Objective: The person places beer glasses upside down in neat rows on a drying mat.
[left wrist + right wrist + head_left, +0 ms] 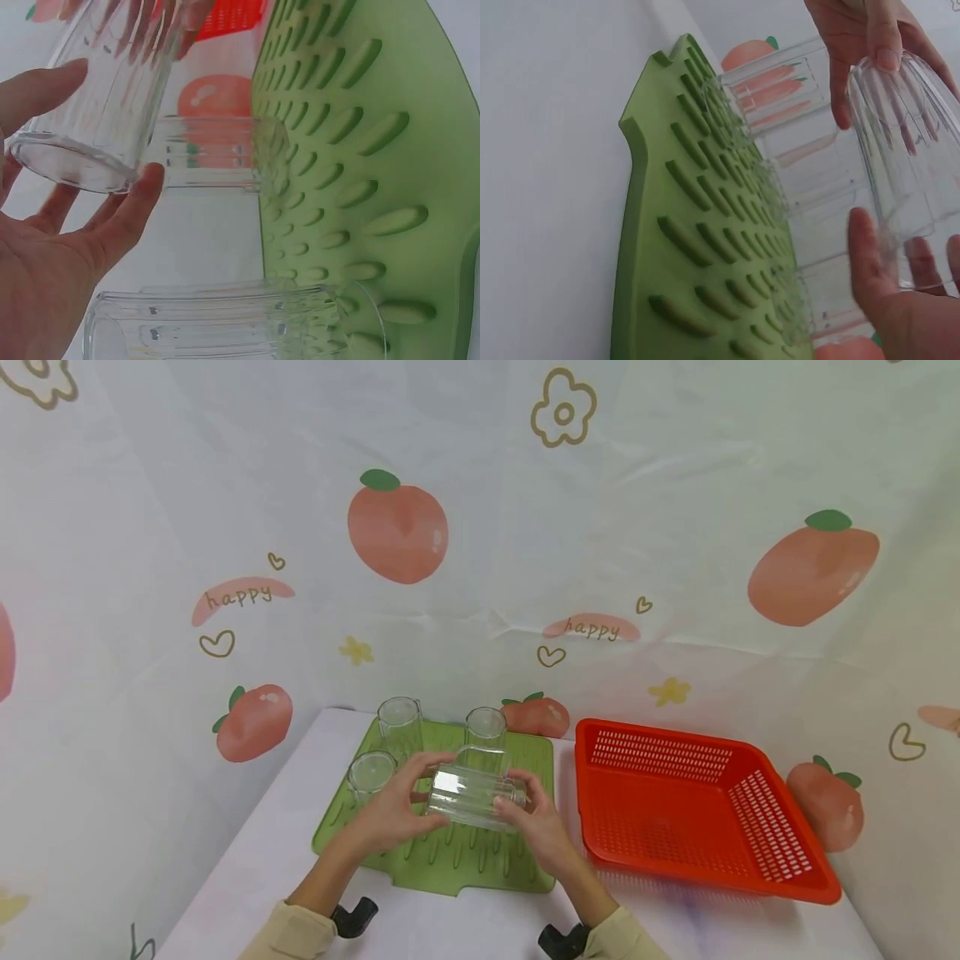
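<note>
Both hands hold a clear glass cup on its side above a green ridged draining mat. My left hand grips one end, its thumb along the wall and fingers around the base. At the other end, my right hand grips the cup between thumb and fingers. What looks like a handle loop stands up from the cup's upper side. Behind the hands, more clear cups stand on the mat: one at the back left, one at the back right, and one at the left, partly hidden by my left hand.
A red plastic basket with slotted walls stands on the white table to the right of the mat. Close behind mat and basket hangs a white cloth printed with fruit. Black mounts sit at both wrists.
</note>
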Action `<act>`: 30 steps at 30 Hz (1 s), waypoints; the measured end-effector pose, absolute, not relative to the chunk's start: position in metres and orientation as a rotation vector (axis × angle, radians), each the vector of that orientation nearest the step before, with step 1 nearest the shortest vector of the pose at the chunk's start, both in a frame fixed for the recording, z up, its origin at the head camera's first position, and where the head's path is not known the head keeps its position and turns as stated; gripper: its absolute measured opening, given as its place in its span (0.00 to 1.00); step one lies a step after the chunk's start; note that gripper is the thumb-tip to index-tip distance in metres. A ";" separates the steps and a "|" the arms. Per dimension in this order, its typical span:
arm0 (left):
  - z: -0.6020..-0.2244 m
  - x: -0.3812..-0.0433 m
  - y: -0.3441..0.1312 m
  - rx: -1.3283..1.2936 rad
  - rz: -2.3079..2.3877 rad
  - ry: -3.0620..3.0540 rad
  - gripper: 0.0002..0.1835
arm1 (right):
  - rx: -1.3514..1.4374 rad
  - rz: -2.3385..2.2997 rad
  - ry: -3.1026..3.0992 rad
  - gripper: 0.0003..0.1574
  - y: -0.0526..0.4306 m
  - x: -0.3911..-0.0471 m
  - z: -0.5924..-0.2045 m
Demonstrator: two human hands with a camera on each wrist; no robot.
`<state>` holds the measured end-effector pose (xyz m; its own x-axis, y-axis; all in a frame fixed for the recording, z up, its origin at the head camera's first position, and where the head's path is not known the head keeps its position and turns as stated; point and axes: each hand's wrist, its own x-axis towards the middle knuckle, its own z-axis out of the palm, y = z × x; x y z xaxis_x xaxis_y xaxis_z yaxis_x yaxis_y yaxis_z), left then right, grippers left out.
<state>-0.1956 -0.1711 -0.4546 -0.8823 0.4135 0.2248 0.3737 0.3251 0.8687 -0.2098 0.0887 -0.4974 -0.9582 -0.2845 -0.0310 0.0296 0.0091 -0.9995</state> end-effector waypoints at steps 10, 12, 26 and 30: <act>-0.454 -0.197 -0.173 0.783 1.693 2.578 0.36 | -0.300 -2.004 2.290 0.33 0.085 -0.204 -0.500; -0.453 -0.197 -0.173 0.803 1.711 2.581 0.36 | -0.341 -2.004 2.390 0.32 0.083 -0.202 -0.501; -0.444 -0.195 -0.172 0.880 1.576 2.730 0.32 | -0.979 -1.537 3.363 0.36 0.077 -0.198 -0.505; -0.443 -0.195 -0.171 0.870 1.542 2.748 0.32 | -1.135 -1.357 3.408 0.44 0.075 -0.198 -0.504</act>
<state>-0.1947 -0.1710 -0.4428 -0.8509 0.3855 0.3567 0.5054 0.4159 0.7561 -0.1981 0.0749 -0.5045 -0.6113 -0.2358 0.7554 -0.6906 0.6252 -0.3637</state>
